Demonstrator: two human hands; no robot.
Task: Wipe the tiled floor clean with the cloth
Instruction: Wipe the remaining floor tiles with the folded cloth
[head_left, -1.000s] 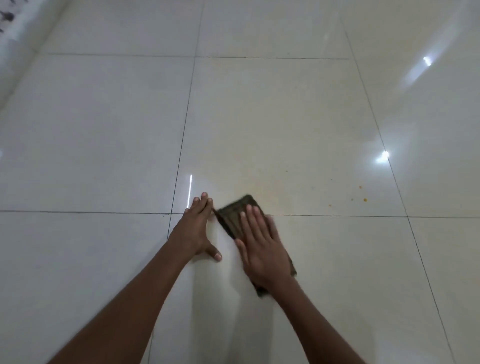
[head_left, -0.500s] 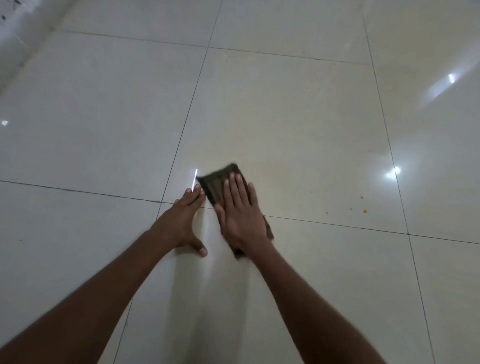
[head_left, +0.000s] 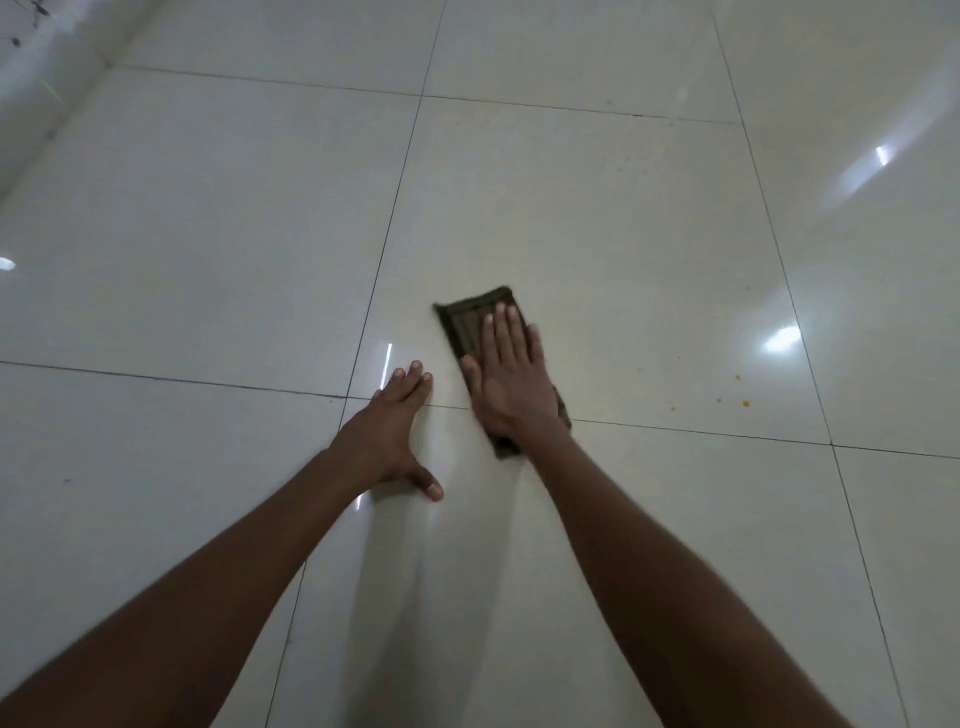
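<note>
Cloth (head_left: 470, 325), dark and folded into a long rectangle, lies flat on the tiled floor (head_left: 597, 234) near the middle of the head view, its far end pointing toward 11 o'clock and its near end just crossing a grout line (head_left: 701, 434). My right hand (head_left: 511, 387) presses down on it with straight fingers laid side by side, palm flat, covering most of the fabric; only the far end and a strip along the left edge show, plus a small corner poking out at the wrist. My left hand (head_left: 395, 431) rests flat on the bare tile at about 8 o'clock from the cloth, near it but not touching, fingers straight and together, thumb spread out toward 5 o'clock. Both forearms reach in from the bottom corners of the frame. The glossy cream tiles reflect several ceiling lights, with one bright patch (head_left: 782, 338) at 3 o'clock from the cloth and a thin streak of glare (head_left: 388, 358) just beyond my left fingertips. A few small orange specks (head_left: 737, 397) dot the tile at about 4 o'clock from the cloth, well apart from it. A pale wall base (head_left: 31, 104) runs along the upper left corner at 10 o'clock.
</note>
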